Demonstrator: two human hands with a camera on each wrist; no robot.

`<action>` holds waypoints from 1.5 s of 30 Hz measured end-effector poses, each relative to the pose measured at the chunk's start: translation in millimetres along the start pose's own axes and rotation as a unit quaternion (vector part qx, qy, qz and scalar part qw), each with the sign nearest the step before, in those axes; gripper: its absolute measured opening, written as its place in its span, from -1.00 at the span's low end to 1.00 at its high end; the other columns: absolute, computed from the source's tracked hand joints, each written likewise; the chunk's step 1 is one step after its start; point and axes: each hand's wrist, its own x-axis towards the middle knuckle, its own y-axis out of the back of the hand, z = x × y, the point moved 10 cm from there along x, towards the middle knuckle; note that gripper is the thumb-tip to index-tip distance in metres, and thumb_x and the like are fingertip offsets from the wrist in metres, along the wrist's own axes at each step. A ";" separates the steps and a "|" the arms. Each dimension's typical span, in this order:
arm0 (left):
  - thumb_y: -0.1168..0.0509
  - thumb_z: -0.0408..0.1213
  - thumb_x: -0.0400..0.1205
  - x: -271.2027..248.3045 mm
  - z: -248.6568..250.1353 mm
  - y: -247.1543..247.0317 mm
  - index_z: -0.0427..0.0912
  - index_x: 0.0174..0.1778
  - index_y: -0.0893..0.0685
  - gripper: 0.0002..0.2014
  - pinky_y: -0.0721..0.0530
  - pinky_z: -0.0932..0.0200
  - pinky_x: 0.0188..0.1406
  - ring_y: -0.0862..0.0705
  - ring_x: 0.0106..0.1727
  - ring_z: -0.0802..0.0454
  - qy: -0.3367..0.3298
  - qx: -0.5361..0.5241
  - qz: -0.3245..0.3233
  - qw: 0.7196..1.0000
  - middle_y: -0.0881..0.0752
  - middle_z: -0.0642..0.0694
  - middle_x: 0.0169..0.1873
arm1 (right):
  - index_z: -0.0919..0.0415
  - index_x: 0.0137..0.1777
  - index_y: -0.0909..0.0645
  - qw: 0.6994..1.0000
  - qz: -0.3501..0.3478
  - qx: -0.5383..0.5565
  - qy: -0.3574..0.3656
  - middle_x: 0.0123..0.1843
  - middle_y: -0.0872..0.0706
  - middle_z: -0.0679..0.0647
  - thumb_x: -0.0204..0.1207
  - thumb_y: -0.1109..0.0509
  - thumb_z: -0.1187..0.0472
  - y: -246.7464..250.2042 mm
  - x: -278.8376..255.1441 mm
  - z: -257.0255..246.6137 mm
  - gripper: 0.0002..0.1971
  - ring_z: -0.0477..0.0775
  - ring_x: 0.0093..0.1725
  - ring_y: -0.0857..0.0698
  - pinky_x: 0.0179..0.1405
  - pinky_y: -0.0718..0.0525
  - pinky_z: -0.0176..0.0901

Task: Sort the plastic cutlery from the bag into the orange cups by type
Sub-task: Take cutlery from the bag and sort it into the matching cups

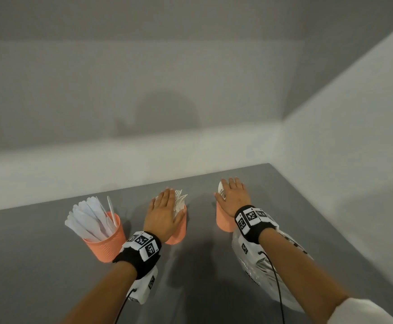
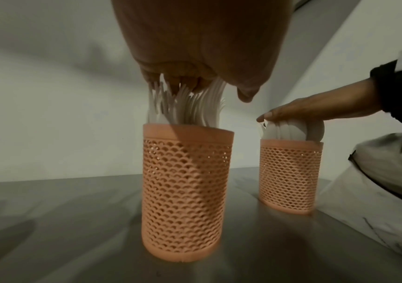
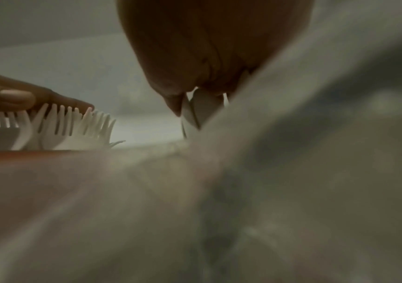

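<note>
Orange mesh cups, 3 of them, stand across the lower middle of the grey table [image 1: 38,265]. Left hand [image 1: 161,215] lies flat on the forks [image 2: 185,107] in the middle cup [image 2: 183,193]; right hand [image 1: 234,196], fingers straight, presses the spoons [image 2: 291,130] in the right cup [image 2: 289,176]. Knives [image 1: 90,216] fill the left cup [image 1: 105,247]. At lower right lies the bag [image 1: 256,265].

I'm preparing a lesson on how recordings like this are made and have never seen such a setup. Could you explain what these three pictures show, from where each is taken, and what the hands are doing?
No machine here: a person works bare-handed, wearing cameras. The head view looks down at a grey table; each wrist view looks along one hand. Three orange cups stand there: the knife cup, fork cup and spoon cup. The left hand lies flat on the forks, the right hand flat on the spoons. Neither has a grip on anything. A white plastic bag lies under the right forearm.
</note>
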 end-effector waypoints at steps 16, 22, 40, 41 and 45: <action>-0.28 -0.40 0.57 -18.0 141.7 33.4 -0.24 -0.10 -0.66 -0.93 -0.56 0.19 -0.09 -0.64 -0.13 0.06 -0.176 -0.364 0.054 0.913 -0.70 -0.07 -0.15 | 0.09 -0.39 -0.54 0.945 -0.166 0.275 0.055 -0.40 -0.69 0.01 0.57 -0.28 0.26 27.6 -107.4 14.3 -0.73 -0.21 -0.53 -0.64 -0.35 -0.63 -0.37; -0.31 -0.20 0.57 -24.6 170.0 -48.5 -0.20 -0.01 -0.73 -0.81 -0.38 0.31 0.16 -0.55 0.14 -0.10 -0.141 -0.258 -0.082 0.952 -0.52 -0.18 0.13 | 0.20 0.00 -0.67 0.968 -0.246 0.020 -0.033 0.14 -0.72 0.18 0.52 -0.31 0.12 -39.9 -138.5 80.3 -0.81 0.15 0.09 -0.66 0.17 -0.59 -0.08; -0.30 -0.29 0.58 -22.0 177.2 -89.0 -0.29 0.39 -0.52 -0.57 -0.45 0.11 0.36 -0.51 0.38 -0.13 -0.062 -0.260 -0.181 0.947 -0.53 -0.21 0.35 | 0.18 0.20 -0.56 0.972 -0.198 0.012 -0.126 0.15 -0.70 0.13 0.42 -0.43 0.08 -92.9 -136.6 112.7 -0.63 0.17 0.12 -0.68 0.15 -0.66 -0.02; -0.30 -0.29 0.57 -22.4 178.0 -88.0 -0.29 0.38 -0.52 -0.56 -0.46 0.11 0.35 -0.52 0.37 -0.13 -0.061 -0.262 -0.184 0.945 -0.54 -0.21 0.35 | 0.17 0.18 -0.58 0.972 -0.195 0.009 -0.131 0.15 -0.70 0.13 0.45 -0.39 0.09 -94.7 -136.8 112.7 -0.67 0.17 0.12 -0.68 0.17 -0.66 -0.01; -0.30 -0.30 0.56 -23.6 179.8 -83.4 -0.31 0.38 -0.52 -0.55 -0.52 0.02 0.35 -0.54 0.34 -0.16 -0.067 -0.266 -0.190 0.943 -0.54 -0.23 0.35 | 0.14 0.13 -0.60 0.974 -0.172 0.023 -0.144 0.12 -0.72 0.11 0.45 -0.39 0.15 -91.4 -134.8 112.3 -0.74 0.15 0.09 -0.70 0.18 -0.67 0.01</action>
